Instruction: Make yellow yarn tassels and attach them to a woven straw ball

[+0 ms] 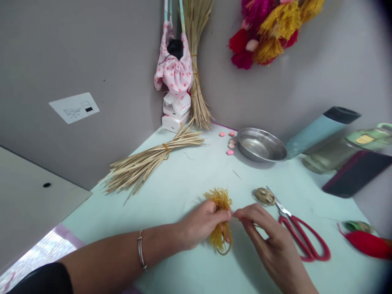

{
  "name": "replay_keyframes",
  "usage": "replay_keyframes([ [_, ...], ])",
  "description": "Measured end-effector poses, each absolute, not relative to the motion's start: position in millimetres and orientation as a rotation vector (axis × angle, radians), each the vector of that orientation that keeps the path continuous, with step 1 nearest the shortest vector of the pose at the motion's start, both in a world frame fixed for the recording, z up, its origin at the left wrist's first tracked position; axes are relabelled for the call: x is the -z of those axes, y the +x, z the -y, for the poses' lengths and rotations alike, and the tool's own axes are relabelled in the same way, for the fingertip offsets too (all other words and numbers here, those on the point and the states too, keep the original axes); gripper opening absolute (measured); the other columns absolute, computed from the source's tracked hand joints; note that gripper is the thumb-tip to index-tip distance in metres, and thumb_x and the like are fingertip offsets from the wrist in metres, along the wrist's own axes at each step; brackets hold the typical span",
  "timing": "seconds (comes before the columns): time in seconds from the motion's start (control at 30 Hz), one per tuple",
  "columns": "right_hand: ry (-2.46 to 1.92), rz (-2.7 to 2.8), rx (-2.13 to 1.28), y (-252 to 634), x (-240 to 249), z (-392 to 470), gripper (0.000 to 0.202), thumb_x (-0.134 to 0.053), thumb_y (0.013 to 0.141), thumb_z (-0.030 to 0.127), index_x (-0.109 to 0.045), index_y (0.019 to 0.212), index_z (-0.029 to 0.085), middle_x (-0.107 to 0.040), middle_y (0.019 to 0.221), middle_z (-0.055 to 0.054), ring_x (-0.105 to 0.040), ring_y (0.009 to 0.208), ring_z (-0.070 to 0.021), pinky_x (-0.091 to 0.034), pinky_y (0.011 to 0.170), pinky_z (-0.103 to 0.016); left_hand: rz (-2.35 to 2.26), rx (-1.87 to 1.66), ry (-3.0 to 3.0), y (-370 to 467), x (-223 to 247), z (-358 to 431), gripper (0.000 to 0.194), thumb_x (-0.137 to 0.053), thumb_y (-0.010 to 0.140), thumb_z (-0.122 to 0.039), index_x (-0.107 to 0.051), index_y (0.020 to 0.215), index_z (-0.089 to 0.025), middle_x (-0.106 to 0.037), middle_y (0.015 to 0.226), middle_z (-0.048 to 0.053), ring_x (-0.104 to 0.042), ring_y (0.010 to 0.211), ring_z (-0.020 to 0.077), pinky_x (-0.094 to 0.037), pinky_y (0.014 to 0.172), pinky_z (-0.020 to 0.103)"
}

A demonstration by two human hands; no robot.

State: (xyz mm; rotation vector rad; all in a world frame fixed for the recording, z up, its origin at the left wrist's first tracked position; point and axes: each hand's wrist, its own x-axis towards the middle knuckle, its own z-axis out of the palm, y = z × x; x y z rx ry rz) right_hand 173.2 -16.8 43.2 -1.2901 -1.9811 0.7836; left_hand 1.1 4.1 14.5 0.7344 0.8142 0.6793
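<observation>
My left hand (203, 222) is closed round a mustard-yellow yarn tassel (219, 198), whose frayed ends stick out above and below the fingers. From the lower end of the bundle hangs a brown cord loop (226, 250). Just to the right, my right hand (265, 228) pinches a thin pale strand (235, 218) that runs to the tassel; its far end is hidden by my left fingers. Past my right hand lie red-handled scissors (304, 239), with a small coil of tan twine (265, 197) by their blades.
A tied straw bundle (153, 161) lies at the left, and another (197, 77) leans in the corner. Pink beads (230, 152) sit beside a metal bowl (261, 145). Rightward are a blue tumbler (321, 130), a dark phone (357, 173) and a red yarn bundle (369, 244).
</observation>
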Motion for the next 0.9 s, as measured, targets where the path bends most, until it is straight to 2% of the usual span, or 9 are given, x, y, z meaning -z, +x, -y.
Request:
replay_keyframes([
  [0.23,-1.253,2.124,-0.621,175,-43,17,0.029,-0.048,0.093,0.013,-0.065,0.110,0.028,-0.059,0.085,-0.003,-0.060,0.075,-0.0163,-0.047,0.064,-0.025,-0.841,-0.660,0.684,1,-17,-6,0.027,-0.064,0.073,-0.037,-0.048,0.079,-0.017,-0.049,0.064,-0.006,-0.054,0.047,0.0091,-0.041,0.049,0.023],
  [0.53,-1.201,2.325,-0.267,179,-38,18,0.031,-0.046,0.093,0.007,-0.060,0.113,0.026,-0.057,0.088,-0.004,-0.058,0.072,-0.0142,-0.046,0.058,-0.023,-0.843,-0.662,0.649,1,-18,-5,0.028,-0.064,0.075,-0.039,-0.049,0.081,-0.016,-0.051,0.066,-0.005,-0.053,0.049,0.0093,-0.043,0.052,0.025],
  [0.77,-1.227,2.500,-0.026,177,-32,21,0.036,-0.040,0.091,0.005,-0.056,0.120,0.021,-0.058,0.088,-0.008,-0.057,0.074,-0.0198,-0.048,0.062,-0.031,-0.816,-0.696,0.680,1,-13,-5,0.034,-0.066,0.073,-0.045,-0.047,0.078,-0.017,-0.047,0.066,-0.005,-0.052,0.054,0.0089,-0.043,0.055,0.024],
  [0.9,-1.324,2.568,0.065,177,-28,20,0.037,-0.037,0.090,0.004,-0.057,0.117,0.019,-0.057,0.084,-0.008,-0.057,0.074,-0.0227,-0.049,0.062,-0.034,-0.793,-0.698,0.691,0,-13,-6,0.035,-0.066,0.072,-0.046,-0.048,0.078,-0.017,-0.048,0.065,-0.005,-0.053,0.052,0.0090,-0.043,0.056,0.025],
])
